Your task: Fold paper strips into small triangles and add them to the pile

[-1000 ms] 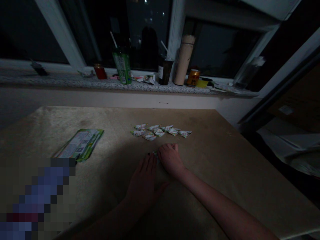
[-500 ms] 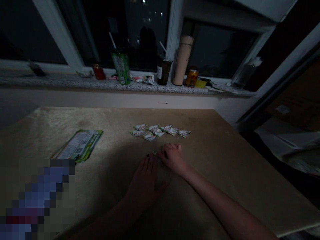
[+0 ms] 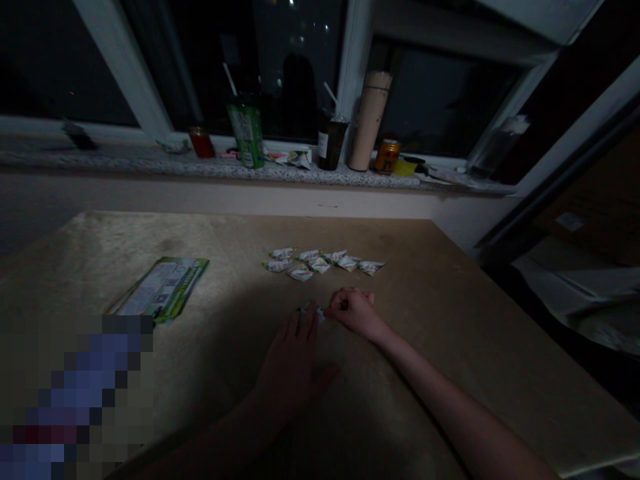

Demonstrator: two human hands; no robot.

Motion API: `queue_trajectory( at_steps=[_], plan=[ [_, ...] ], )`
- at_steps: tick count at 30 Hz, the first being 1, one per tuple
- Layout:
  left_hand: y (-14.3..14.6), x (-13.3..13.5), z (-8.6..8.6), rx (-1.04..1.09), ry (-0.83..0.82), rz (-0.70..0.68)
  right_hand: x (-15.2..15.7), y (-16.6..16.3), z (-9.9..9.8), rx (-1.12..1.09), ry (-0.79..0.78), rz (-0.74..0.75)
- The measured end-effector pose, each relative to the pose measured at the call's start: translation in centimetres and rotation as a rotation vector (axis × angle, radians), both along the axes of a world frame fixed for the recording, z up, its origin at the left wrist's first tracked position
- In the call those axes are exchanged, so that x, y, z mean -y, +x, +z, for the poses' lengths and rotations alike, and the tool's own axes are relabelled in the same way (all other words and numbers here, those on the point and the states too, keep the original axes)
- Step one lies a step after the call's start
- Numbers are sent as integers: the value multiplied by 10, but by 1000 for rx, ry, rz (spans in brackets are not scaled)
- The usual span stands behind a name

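Observation:
My left hand (image 3: 293, 353) lies palm down on the table with its fingers stretched out. Under its fingertips is a small pale wrapped packet (image 3: 319, 313), partly covered. Just right of that, my right hand (image 3: 356, 312) is closed, its fingers curled in. The right thumb reaches the packet's right edge; whether it grips the wrapper I cannot tell, and the inside of the fist is hidden. Beyond both hands, several small white-and-green wrapped packets (image 3: 319, 265) lie in two loose rows.
The tan table (image 3: 450, 347) reaches to the wall below the window. Flat green-and-white packages (image 3: 173, 287) lie at left, beside a pixelated area. On the sill (image 3: 165, 163) stand a green cup (image 3: 247, 137), a dark cup (image 3: 331, 143), a beige flask (image 3: 369, 123) and an orange can (image 3: 387, 157).
My right hand has shifted slightly right, away from my left fingers. More of the packet shows between the hands. The whole view has moved a little.

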State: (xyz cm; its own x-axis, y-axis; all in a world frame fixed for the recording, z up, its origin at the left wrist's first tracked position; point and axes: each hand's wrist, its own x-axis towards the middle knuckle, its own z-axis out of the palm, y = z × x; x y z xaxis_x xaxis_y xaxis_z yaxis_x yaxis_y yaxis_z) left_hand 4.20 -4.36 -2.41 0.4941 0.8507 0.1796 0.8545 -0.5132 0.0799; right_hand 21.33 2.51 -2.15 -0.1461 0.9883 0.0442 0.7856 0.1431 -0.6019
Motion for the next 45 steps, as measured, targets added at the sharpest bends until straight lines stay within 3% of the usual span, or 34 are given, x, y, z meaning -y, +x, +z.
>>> queue_trajectory(
  at_steps=[11,16,19,27,36,45],
  plan=[
    [-5,-4,-8,77,-100,-104,-2,-2,14,-116,-217,-5],
    [-3,-5,2,30,-124,-101,-7,0,3,-98,-128,-67],
    [-2,-6,4,16,-113,-101,-8,1,2,-70,-101,-29],
    [-5,-10,1,56,-147,-196,-4,7,14,-102,-189,45],
    [-7,-13,4,63,-183,-198,-5,3,11,-59,-153,29],
    [-13,-18,5,75,-221,-218,-15,5,19,23,-224,100]
  ],
)
